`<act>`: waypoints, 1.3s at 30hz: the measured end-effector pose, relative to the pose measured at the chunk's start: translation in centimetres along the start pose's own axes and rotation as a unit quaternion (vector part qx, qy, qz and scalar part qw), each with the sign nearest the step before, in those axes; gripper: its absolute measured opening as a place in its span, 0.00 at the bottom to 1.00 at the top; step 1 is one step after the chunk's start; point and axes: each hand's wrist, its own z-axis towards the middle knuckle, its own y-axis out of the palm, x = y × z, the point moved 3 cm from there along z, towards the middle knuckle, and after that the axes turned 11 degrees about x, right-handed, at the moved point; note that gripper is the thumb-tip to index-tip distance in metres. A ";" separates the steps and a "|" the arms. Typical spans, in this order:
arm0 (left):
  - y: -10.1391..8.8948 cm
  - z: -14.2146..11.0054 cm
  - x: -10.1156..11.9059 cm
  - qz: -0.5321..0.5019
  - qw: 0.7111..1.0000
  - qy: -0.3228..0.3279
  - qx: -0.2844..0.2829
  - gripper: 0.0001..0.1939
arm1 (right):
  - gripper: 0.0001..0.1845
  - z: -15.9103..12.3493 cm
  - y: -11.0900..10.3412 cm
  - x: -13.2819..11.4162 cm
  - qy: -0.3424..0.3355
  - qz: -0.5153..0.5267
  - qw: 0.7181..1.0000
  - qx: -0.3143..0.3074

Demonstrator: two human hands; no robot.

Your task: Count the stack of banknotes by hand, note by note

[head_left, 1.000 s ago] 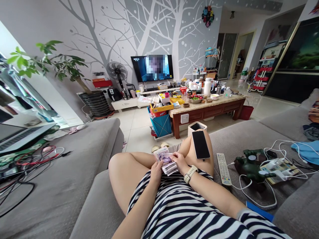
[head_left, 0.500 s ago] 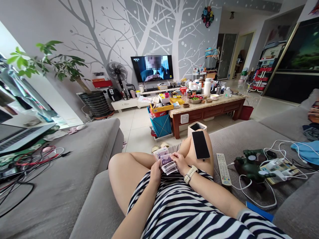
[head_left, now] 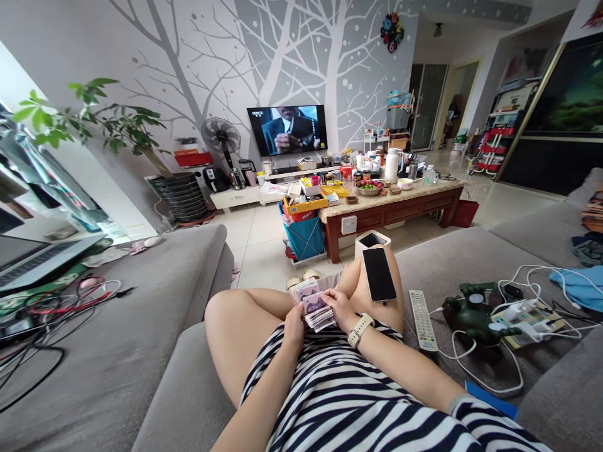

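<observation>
I sit cross-legged on a grey sofa (head_left: 117, 351). Both hands hold a stack of banknotes (head_left: 315, 309) in my lap. My left hand (head_left: 294, 325) grips the stack's near left edge with fingers closed round it. My right hand (head_left: 340, 307), with a pale watch on its wrist, pinches the top notes from the right. A few notes (head_left: 301, 289) lie spread just beyond the stack. A black phone (head_left: 379, 274) rests face up on my right knee.
A white remote (head_left: 423, 319), a green toy figure (head_left: 473, 314) and white cables with chargers (head_left: 522, 311) lie on the sofa to my right. A laptop (head_left: 32, 260) and cords sit at the left. A cluttered coffee table (head_left: 391, 204) and a television (head_left: 288, 129) stand ahead.
The hands have barely shifted on the notes. The picture on the television has changed.
</observation>
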 end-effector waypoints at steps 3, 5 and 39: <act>0.1 0.0 -0.3 -0.003 1.000 0.002 0.002 0.14 | 0.17 0.0 0.0 0.1 0.002 0.000 1.000 0.000; 0.1 0.0 -0.3 -0.002 1.000 0.002 0.002 0.14 | 0.17 0.0 0.0 0.1 0.002 0.001 1.000 -0.001; -0.1 -0.1 0.3 -0.028 0.999 0.013 -0.031 0.12 | 0.17 0.1 0.0 0.2 0.003 0.005 1.000 -0.002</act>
